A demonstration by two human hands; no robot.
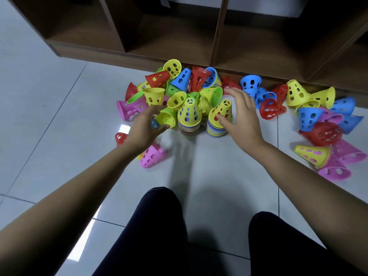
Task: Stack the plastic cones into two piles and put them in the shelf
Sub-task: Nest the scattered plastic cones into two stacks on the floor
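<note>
Closest to the camera I see the person's two knees (159,226) in dark trousers above the pale tiled floor (59,116), and both bare forearms reach forward past them.

The left hand (144,129) is open, with the fingers spread and loosely bent, and it grips nothing. A small part of a blue cone (154,123) shows in the gap between its thumb and fingers. The hand is a little blurred, so I cannot tell if it touches that cone. Under the left wrist a pink cone (153,156) lies on its side, and a red cone (120,137) sits just to the left of that wrist.

The right hand (243,118) is open too, with the fingers stretched wide. Only its thumb tip rests against the yellow cone (224,110) on top of the right pile (216,132). The left pile (188,129), also yellow on top, stands upright between the two hands, just beside the right pile.

Beyond the fingers of both hands the loose cones (179,80), in yellow, red, blue, green and pink, lie in a heap. The scattered cones (307,118) lie to the right of the right hand. Behind all of them stands the brown shelf (218,36), with its open compartments facing the hands.
</note>
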